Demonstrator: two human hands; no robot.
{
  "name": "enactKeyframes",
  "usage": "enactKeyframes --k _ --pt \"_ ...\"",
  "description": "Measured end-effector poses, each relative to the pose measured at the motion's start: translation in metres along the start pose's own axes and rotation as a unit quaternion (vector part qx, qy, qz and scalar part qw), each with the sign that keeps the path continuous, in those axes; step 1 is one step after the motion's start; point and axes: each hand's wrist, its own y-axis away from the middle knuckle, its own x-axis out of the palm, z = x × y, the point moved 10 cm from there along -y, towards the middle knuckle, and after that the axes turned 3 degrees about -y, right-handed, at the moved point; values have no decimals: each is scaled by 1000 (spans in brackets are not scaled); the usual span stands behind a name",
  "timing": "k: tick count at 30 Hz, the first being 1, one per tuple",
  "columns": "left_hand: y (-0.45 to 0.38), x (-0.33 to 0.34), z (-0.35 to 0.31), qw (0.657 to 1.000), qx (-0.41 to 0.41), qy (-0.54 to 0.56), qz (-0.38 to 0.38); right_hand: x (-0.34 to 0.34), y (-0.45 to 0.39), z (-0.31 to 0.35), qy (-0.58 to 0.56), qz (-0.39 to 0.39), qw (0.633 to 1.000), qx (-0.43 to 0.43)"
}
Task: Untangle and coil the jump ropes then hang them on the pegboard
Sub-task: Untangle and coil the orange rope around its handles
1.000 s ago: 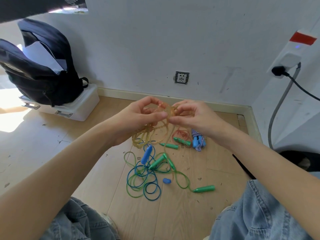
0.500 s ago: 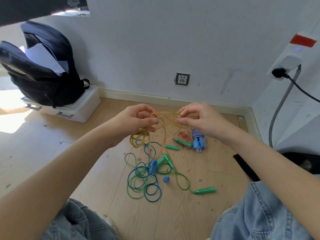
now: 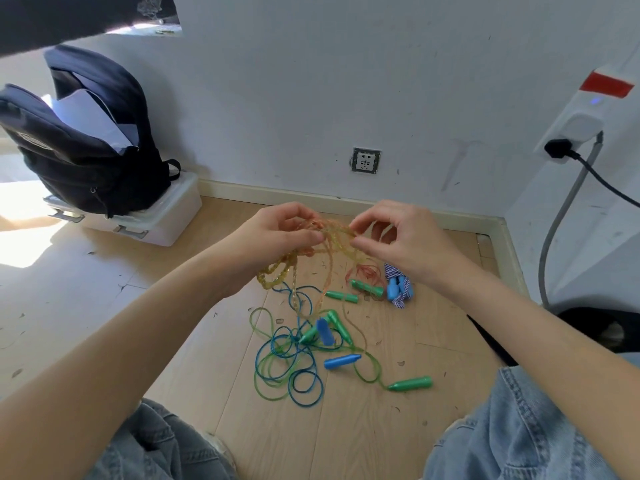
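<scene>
Drawn slightly apart since a second ago: left hand (image 3: 277, 233) and right hand (image 3: 401, 237), fingers of each pinching the amber jump rope (image 3: 332, 233), held above the floor (image 3: 104, 299). Untangling step under way. Next: probably teasing loops free from blue-green tangle (image 3: 294, 362).

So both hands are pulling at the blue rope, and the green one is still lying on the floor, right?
Not quite. The head view shows the left hand and right hand pinching the yellow rope, not the blue one. The blue rope lies on the floor, tangled with the green rope, which is indeed still down there.
</scene>
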Motion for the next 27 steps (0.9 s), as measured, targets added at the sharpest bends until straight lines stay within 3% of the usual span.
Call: enactKeyframes --k 3,9,14,18,23,25,27 --pt "2 4 -8 999 41 -24 13 6 0 -4 5 17 1000 15" --pt "1 8 -19 980 106 -167 -12 20 3 -16 -128 76 984 101" --pt "0 10 -23 934 140 -325 -42 24 7 -18 -198 110 964 136" --pt "-1 31 -10 857 157 -490 10 24 6 -7 -259 135 949 119" --pt "-8 15 1 839 103 -534 -4 27 9 -16 -278 161 932 170" --pt "-9 3 3 825 88 -557 -31 29 12 -20 -154 212 950 170" --pt "-9 -2 6 822 77 -562 -41 38 19 -31 84 284 945 139"
